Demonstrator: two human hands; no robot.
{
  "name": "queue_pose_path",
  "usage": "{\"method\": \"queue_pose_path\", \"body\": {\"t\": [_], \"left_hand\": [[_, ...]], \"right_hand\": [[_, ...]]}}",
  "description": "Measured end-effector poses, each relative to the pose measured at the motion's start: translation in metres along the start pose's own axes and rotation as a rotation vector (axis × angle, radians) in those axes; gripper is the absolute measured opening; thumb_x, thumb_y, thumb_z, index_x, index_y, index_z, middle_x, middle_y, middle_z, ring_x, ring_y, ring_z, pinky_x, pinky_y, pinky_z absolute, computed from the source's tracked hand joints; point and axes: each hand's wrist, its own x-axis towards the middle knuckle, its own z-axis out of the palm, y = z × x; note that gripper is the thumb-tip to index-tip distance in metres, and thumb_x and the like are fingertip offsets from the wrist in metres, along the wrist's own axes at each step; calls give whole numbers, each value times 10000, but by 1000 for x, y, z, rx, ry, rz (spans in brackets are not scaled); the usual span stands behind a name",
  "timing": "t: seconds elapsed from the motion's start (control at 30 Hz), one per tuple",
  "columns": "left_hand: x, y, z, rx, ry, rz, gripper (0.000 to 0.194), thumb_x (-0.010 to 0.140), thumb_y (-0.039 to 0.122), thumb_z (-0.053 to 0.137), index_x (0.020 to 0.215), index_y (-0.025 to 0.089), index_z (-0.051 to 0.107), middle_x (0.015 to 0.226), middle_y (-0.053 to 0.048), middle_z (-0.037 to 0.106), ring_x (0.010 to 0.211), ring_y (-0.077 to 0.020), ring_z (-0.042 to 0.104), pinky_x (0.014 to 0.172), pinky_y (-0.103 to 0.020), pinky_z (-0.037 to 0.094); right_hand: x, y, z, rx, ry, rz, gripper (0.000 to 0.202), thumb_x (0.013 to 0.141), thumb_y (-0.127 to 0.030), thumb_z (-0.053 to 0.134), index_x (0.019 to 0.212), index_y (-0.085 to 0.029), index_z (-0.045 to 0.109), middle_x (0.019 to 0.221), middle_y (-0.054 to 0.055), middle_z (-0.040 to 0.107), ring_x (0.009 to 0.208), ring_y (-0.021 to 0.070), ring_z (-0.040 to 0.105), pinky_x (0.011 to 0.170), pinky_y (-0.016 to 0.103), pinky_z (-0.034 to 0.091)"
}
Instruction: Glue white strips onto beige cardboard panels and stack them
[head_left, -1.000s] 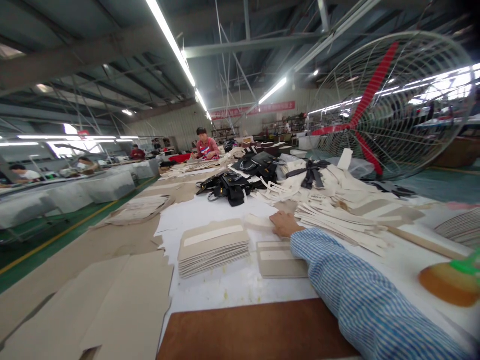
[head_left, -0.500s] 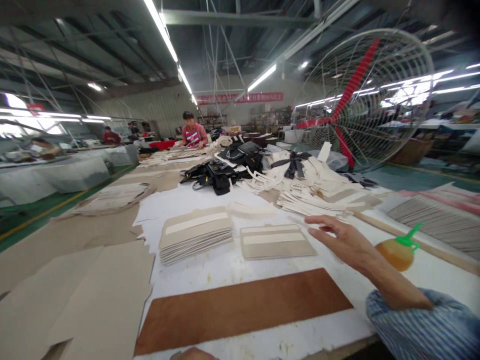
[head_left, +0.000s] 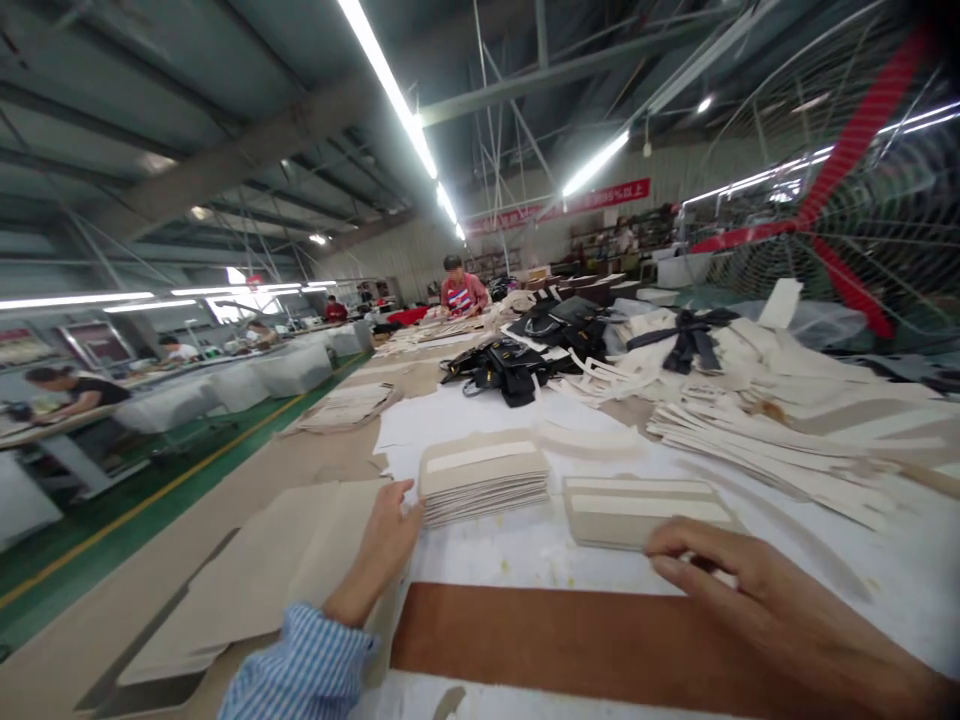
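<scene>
My left hand (head_left: 386, 545) is open at the left side of a stack of beige panels (head_left: 484, 495), its thumb and fingers apart and close to the stack's edge. Each visible panel top carries a pale strip. To the right lies a smaller beige piece (head_left: 622, 528) with two pale strips. My right hand (head_left: 739, 590) has thumb and forefinger pinched at the near edge of this piece, which still rests flat. A long brown strip (head_left: 540, 630) lies across the white table surface in front, partly covered by my right hand and forearm.
Large beige sheets (head_left: 247, 580) lie on the left. Black bag parts (head_left: 510, 365) and piles of cream strips (head_left: 765, 440) sit farther back. A large fan with red blades (head_left: 847, 140) stands at right. Another person (head_left: 461, 290) works at the far end.
The view has swung left. My left hand has come up from the bottom edge to the stack's side. My right hand has moved down and nearer, onto the striped piece's edge.
</scene>
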Motion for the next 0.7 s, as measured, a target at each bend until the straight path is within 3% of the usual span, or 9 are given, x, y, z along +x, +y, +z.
{"method": "queue_pose_path", "body": {"t": [0.03, 0.1, 0.2, 0.3, 0.43, 0.7], "left_hand": [[11, -5, 4, 7, 24, -21, 402, 990, 377, 685, 1336, 184, 616, 1443, -123, 586, 1287, -306, 594, 1078, -550, 505], [24, -13, 11, 12, 41, -51, 418, 997, 404, 695, 1350, 195, 611, 1438, -115, 591, 1269, -304, 609, 1067, -563, 519], [29, -16, 16, 1, 19, -56, 403, 1004, 408, 688, 1338, 191, 621, 1403, -112, 616, 1236, -293, 632, 1041, -544, 543], [25, -15, 18, -33, -44, 1, 368, 1012, 418, 678, 1294, 185, 645, 1344, -101, 651, 1193, -278, 655, 1020, -522, 557], [22, -13, 20, -82, -106, 60, 340, 1012, 426, 677, 1245, 179, 670, 1296, -91, 678, 1171, -268, 666, 1024, -518, 551], [16, -11, 22, -230, -101, 5, 367, 1000, 435, 690, 1267, 184, 670, 1354, -97, 659, 1221, -287, 646, 1048, -532, 535]], "right_hand": [[20, -11, 6, -4, -99, -38, 304, 885, -573, 614, 922, -331, 794, 956, 60, 800, 842, 265, 716, 720, 363, 587], [62, -24, 24, 0, -180, -43, 370, 907, -513, 586, 1128, -279, 770, 1138, 80, 780, 973, 269, 715, 842, 388, 587], [120, -19, 56, -29, -165, 27, 357, 955, -406, 598, 1198, -183, 739, 1234, 132, 737, 992, 253, 714, 948, 429, 573], [159, -7, 83, -40, -145, 83, 337, 1011, -391, 636, 1256, -167, 691, 1277, 122, 704, 1084, 254, 699, 961, 472, 577], [177, 0, 102, -19, -161, 98, 366, 1014, -416, 674, 1293, -179, 664, 1286, 91, 692, 1080, 247, 702, 918, 462, 604], [182, 9, 110, 4, -108, 105, 357, 1010, -425, 674, 1269, -180, 685, 1339, 96, 683, 1175, 276, 675, 1007, 508, 560]]}}
